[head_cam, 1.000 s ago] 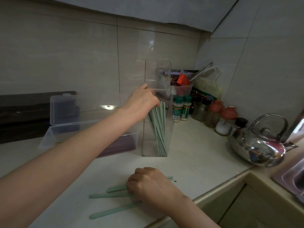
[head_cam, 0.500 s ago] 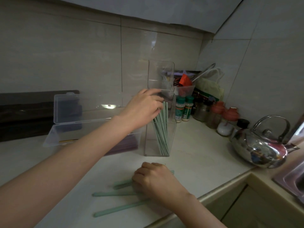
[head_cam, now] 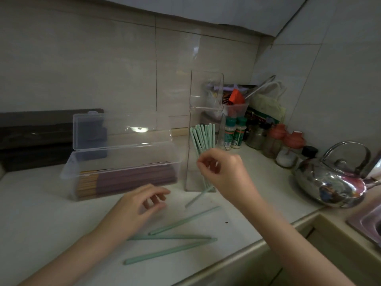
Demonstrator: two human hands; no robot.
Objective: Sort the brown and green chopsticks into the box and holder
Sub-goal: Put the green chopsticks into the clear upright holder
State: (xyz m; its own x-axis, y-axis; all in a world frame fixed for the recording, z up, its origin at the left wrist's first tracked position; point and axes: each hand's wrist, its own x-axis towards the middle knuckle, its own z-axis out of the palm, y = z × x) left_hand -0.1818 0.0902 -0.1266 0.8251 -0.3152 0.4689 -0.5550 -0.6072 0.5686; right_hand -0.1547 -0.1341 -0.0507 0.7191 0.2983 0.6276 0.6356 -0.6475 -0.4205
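Right hand [head_cam: 223, 172] is raised in front of the clear holder [head_cam: 206, 93], fingers curled in. It looks to be pinching one green chopstick [head_cam: 199, 197], which slants down-left from under the hand with its low tip near the counter [head_cam: 41, 213]; the hand is motion-blurred, so the exact contact is hard to see. Left hand [head_cam: 142, 203] hovers just above the counter in front of the box [head_cam: 121, 176], fingers loosely curled and apart, holding nothing. Three loose green chopsticks [head_cam: 171, 237] lie flat on the counter near the front edge, below and between the hands, fanned at slight angles, none touched. The holder stands upright on the counter just right of the box, with a bunch of green chopsticks [head_cam: 203, 135] inside, leaning, tops above the lower rim. The box is clear with its lid [head_cam: 121, 131] flipped up at the back; brown chopsticks [head_cam: 134, 178] are stacked lengthwise inside. Far right is a shiny kettle [head_cam: 334, 182]. Spice bottles [head_cam: 235, 133] sit behind the holder by the wall.
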